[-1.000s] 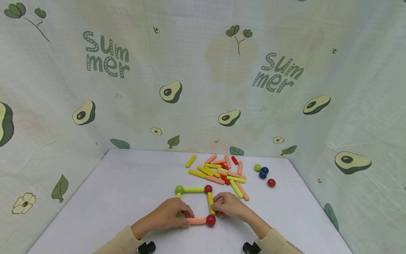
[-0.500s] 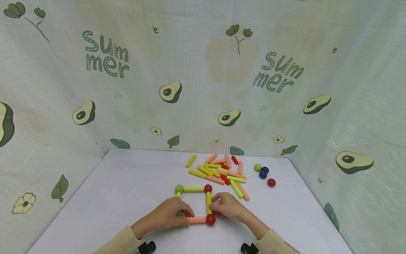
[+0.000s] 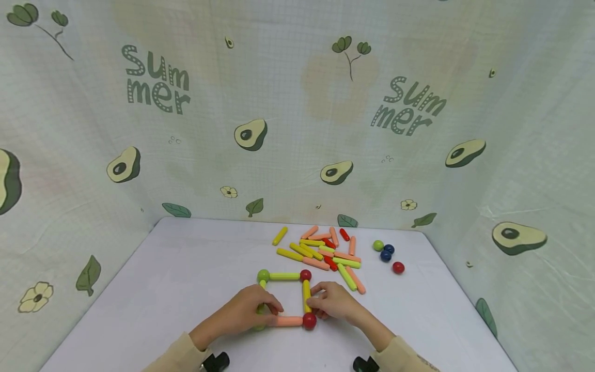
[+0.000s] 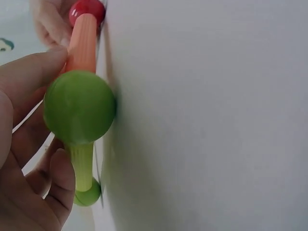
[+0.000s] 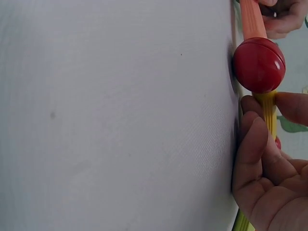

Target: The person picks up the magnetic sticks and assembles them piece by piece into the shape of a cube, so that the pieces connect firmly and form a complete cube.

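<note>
Toy sticks with ball joints form a four-sided frame on the table. My left hand [image 3: 246, 310] is at its near left corner, thumb and fingers holding the salmon stick [image 3: 289, 321] by the green ball [image 4: 81, 107]. A yellow-green stick [image 4: 83, 166] runs from that ball to the far green ball [image 3: 263, 276], partly behind my fingers. Along the far side, another yellow-green stick [image 3: 284, 276] reaches a red ball [image 3: 305, 275]. My right hand [image 3: 337, 302] pinches the yellow stick [image 3: 306, 294] just beyond the near red ball [image 3: 309, 321], where stick and ball meet.
Several loose yellow, salmon, red and green sticks [image 3: 316, 262] lie scattered beyond the frame. To their right are a green ball [image 3: 378, 245], two blue balls [image 3: 386, 256] and a red ball [image 3: 398, 267]. A patterned cloth [image 3: 288, 155] surrounds the white table [image 3: 162, 279].
The yellow stick's near end has swung left into line with the near red ball, my right fingers moving with it. My left hand has shifted slightly.
</note>
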`<move>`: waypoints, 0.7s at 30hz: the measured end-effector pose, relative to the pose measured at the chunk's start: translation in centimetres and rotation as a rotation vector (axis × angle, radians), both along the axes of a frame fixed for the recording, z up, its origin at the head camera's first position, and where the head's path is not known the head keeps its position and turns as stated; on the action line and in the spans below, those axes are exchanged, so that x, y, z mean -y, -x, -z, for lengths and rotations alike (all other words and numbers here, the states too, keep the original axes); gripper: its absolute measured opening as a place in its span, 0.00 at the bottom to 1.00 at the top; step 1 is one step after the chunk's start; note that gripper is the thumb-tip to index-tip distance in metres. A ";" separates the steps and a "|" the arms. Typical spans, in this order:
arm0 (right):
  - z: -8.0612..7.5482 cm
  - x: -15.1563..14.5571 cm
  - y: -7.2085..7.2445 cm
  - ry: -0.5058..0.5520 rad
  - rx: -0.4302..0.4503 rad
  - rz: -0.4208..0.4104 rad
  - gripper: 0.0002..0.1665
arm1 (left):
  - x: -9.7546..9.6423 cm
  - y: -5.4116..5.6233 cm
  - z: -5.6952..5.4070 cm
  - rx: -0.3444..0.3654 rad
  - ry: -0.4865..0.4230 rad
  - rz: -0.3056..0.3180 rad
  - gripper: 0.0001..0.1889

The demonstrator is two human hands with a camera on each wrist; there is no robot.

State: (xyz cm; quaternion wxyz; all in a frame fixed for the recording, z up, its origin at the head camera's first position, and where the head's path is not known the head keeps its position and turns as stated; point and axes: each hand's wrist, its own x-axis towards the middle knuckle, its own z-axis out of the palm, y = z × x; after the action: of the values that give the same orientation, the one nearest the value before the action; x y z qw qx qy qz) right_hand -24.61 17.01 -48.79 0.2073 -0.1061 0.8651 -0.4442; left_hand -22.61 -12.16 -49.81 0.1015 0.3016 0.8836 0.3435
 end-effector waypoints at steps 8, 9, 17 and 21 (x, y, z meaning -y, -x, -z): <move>0.1 0.0 0.2 -0.005 -0.001 0.002 0.22 | 1.2 0.8 -0.1 -0.090 -0.077 -0.181 0.09; 0.1 0.0 0.2 -0.006 -0.004 0.001 0.22 | 1.3 0.9 -0.1 -0.114 -0.090 -0.210 0.10; 0.2 0.0 0.1 -0.005 -0.016 -0.013 0.21 | 1.8 2.6 1.0 -0.156 -0.170 -0.435 0.19; 0.3 -0.1 0.1 -0.005 -0.025 -0.016 0.21 | 1.9 3.5 1.4 -0.099 -0.182 -0.471 0.21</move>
State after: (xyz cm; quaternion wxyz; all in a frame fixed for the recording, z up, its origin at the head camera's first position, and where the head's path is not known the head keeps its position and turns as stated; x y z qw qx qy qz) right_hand -24.71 17.08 -49.10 0.2001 -0.1179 0.8679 -0.4391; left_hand -26.15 -14.10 -51.18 -0.0523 0.1119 0.8988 0.4207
